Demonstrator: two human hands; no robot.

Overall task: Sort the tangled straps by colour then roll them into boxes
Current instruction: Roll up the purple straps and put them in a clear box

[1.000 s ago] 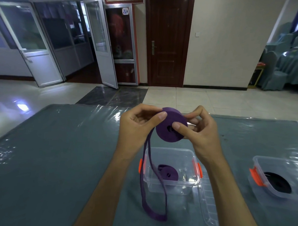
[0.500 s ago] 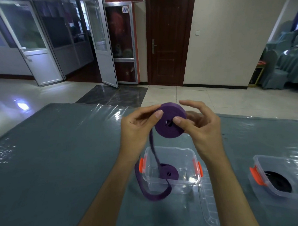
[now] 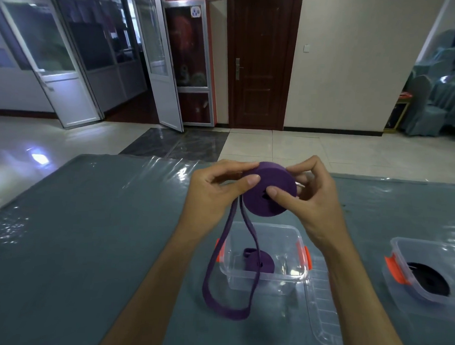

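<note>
A purple strap roll [image 3: 268,200] is held in the air above the table between both hands. My left hand [image 3: 212,190] pinches its left rim with thumb and fingers. My right hand [image 3: 311,199] grips it from the right, thumb pressed on the roll's face. A loose loop of the purple strap [image 3: 225,281] hangs from the roll down to the table, in front of a clear box [image 3: 289,276] with orange clips. Inside that box lies a smaller purple roll [image 3: 260,263].
A second clear box [image 3: 400,247] with an orange clip stands at the right and holds a black strap roll [image 3: 430,281]. A clear lid [image 3: 322,314] lies flat beside the middle box. The table [image 3: 75,231] has a grey-blue cloth under shiny plastic film.
The hanging purple loop has dropped lower and swung forward, its end now lying on the table. Both hands stay on the roll, with the right fingers closed back onto its rim.
</note>
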